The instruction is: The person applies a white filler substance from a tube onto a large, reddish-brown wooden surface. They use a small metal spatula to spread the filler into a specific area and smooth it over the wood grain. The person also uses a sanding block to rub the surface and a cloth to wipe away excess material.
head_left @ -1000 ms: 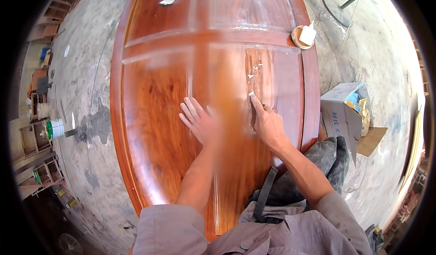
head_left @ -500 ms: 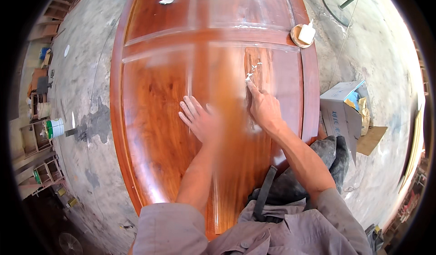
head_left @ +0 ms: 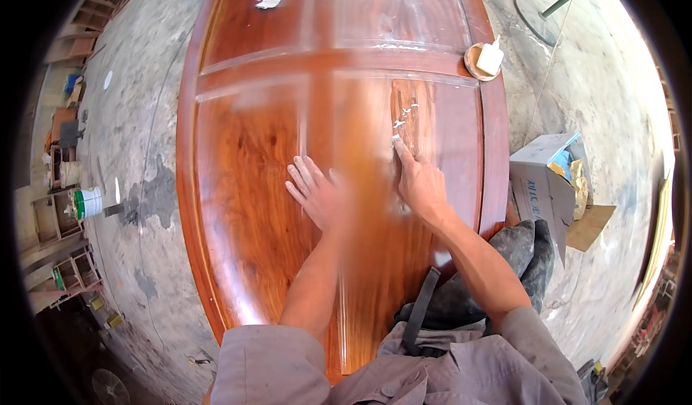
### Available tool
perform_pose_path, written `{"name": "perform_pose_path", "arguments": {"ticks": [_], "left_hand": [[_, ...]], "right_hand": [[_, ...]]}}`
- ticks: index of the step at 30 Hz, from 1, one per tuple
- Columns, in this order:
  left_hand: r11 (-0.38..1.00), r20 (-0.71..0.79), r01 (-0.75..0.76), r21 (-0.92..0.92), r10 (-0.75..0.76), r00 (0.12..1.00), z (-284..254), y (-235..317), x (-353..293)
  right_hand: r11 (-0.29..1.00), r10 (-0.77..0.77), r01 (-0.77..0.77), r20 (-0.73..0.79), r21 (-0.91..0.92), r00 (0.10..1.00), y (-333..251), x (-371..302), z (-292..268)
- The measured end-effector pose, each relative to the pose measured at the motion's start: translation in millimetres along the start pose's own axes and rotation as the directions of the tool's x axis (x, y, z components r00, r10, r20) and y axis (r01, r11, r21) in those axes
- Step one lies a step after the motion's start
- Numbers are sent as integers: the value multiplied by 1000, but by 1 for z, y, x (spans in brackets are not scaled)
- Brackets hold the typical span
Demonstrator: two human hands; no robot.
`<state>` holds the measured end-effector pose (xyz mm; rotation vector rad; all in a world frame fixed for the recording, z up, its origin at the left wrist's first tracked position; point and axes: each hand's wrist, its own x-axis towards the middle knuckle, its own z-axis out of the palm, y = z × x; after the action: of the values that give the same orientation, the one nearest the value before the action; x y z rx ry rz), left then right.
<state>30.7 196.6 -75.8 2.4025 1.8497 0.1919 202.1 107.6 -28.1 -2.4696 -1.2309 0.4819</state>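
The white flakes [head_left: 399,124] lie just ahead of my right hand [head_left: 422,186], trailing away up the door [head_left: 252,188]; whether that hand grips anything, I can't tell. My left hand [head_left: 316,194], farther off, rests spread.

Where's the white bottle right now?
In the head view, the white bottle is at upper right, in or on the round dish at the right edge of the wooden panel, beyond and to the right of the right hand.
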Motion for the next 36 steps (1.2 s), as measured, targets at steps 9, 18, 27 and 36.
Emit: {"name": "perform_pose_path", "arguments": {"ticks": [9, 18, 27, 36], "left_hand": [[1000, 0, 3, 10, -3, 1000, 2, -1, -1], [1000, 16, 20, 6, -20, 1000, 3, -2, -1], [1000, 5, 20, 11, -20, 1000, 0, -1, -2], [1000, -14, 3, 4, -3, 1000, 4, -4, -2]], "right_hand": [[1000, -21, 21, -16, 4, 1000, 4, -4, 4], [1000, -16, 16, -4, 14, 1000, 6, -1, 10], [998, -9, 9, -3, 54, 1000, 3, 4, 7], [999, -16, 17, -26, 41, 1000, 6, 11, 12]]}}
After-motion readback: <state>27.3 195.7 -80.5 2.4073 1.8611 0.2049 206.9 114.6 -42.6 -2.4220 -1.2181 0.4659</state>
